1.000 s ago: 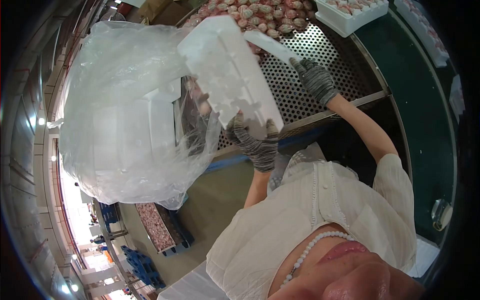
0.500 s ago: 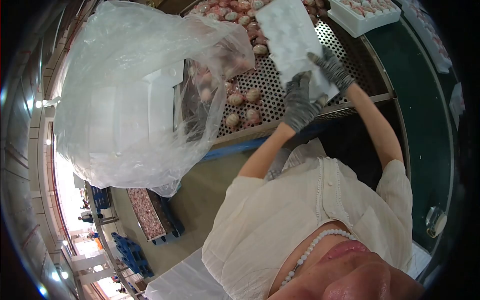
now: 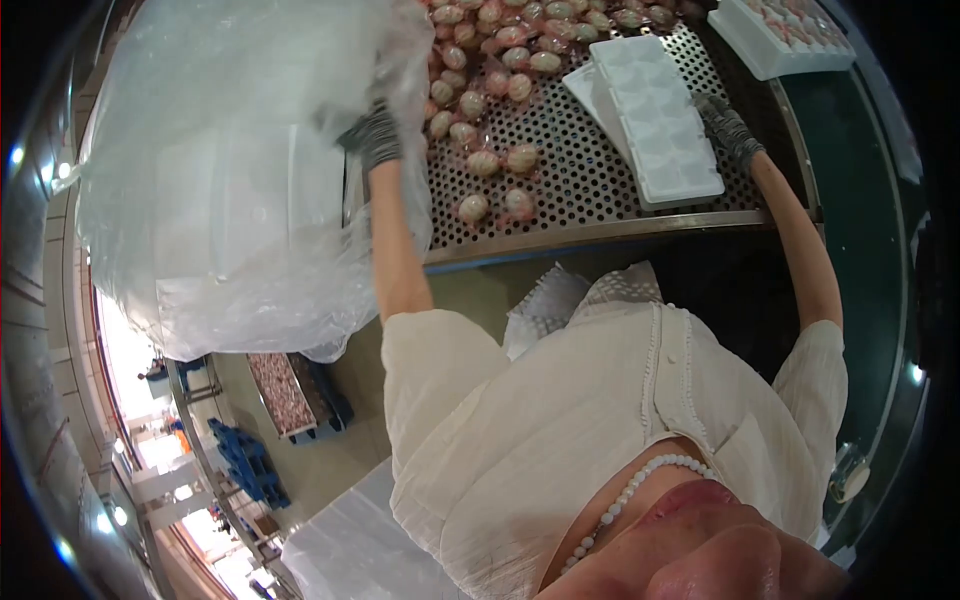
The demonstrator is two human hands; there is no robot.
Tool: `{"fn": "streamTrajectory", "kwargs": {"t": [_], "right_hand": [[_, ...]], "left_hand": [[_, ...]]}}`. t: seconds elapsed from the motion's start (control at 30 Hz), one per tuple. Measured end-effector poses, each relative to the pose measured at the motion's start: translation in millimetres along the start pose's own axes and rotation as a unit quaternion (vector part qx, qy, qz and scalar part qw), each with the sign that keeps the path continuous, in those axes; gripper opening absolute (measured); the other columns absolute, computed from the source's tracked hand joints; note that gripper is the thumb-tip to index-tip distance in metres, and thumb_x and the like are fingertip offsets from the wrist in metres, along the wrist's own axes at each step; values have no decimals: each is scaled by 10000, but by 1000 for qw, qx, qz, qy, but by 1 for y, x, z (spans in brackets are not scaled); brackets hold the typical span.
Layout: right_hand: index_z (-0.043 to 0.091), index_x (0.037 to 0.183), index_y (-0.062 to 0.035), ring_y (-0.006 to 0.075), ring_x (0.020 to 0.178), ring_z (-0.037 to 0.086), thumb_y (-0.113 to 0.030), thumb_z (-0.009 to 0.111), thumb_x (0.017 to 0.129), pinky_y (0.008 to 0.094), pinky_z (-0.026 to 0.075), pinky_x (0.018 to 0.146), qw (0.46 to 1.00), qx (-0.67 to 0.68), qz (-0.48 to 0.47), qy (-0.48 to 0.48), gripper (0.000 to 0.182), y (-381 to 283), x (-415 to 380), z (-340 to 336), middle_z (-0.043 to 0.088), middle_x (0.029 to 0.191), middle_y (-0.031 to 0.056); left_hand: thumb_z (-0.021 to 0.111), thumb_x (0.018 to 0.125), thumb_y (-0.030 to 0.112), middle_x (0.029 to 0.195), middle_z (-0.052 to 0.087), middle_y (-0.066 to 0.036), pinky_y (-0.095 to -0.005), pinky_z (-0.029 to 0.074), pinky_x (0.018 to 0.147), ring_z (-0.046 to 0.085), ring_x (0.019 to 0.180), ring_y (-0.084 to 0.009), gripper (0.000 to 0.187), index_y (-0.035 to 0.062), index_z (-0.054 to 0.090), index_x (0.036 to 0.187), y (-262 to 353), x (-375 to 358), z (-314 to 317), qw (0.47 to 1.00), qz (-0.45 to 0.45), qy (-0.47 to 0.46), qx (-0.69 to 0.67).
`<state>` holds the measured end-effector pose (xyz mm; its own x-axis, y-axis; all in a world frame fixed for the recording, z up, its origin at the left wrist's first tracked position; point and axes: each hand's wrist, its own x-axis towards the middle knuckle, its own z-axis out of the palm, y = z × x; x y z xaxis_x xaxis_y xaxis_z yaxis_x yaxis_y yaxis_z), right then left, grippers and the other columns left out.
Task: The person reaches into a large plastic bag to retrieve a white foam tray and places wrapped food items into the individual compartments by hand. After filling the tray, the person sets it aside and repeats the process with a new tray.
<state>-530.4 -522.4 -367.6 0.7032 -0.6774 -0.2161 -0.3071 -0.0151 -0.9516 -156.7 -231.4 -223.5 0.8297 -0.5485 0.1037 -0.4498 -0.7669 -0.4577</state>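
Observation:
My left hand (image 3: 375, 137), in a grey knit glove, is at the right side of a big clear plastic bag (image 3: 250, 90); its fingers are smeared by motion. White foam shapes (image 3: 235, 190) show through the bag. Beside the right edge of a white tray with rounded cells (image 3: 662, 125) rests my gloved right hand (image 3: 730, 130), its fingers stretched toward that edge and seemingly touching it. The tray lies tilted over another white tray (image 3: 590, 95) on a perforated metal table (image 3: 580, 190). Pale, egg-like balls in clear wrap with red (image 3: 483, 162) lie left of the trays.
A filled white box (image 3: 785, 45) stands at the upper right near a green conveyor belt (image 3: 860, 210). The table's metal rim (image 3: 600, 232) runs in front of me. On the floor at left are a filled bin (image 3: 283, 392) and blue pallets (image 3: 247, 460).
The white tray was held up in both hands and now lies on the table over another tray. My left hand has moved left to the bag; my right hand stays beside the tray.

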Motion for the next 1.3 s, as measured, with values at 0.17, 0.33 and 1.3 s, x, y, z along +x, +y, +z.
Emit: {"fn": "streamTrajectory", "kwargs": {"t": [0.17,0.33,1.3], "right_hand": [[292,1195,1,264,1051,404,-489,505,707,317,325,875,935,-345,-66,52,723,18,33,29,397,1161,175],[340,1168,-11,276,1063,394,-388,479,757,331,321,883,927,-339,-154,41,576,4,37,44,395,1168,162],[426,1106,-59,108,753,532,-215,547,762,245,468,609,991,-125,-35,-41,397,-80,-38,77,543,915,54]], "left_hand": [[481,708,465,932,523,-228,-416,375,787,489,908,-356,555,-24,496,969,-104,-35,118,948,-194,172,-184],[562,639,180,862,532,-180,-397,398,709,508,795,-324,295,71,539,913,-47,-133,59,967,-35,138,-209],[477,796,112,803,547,-59,-221,458,570,514,664,-100,178,-16,522,910,229,-102,1,463,182,-218,-839]]}}
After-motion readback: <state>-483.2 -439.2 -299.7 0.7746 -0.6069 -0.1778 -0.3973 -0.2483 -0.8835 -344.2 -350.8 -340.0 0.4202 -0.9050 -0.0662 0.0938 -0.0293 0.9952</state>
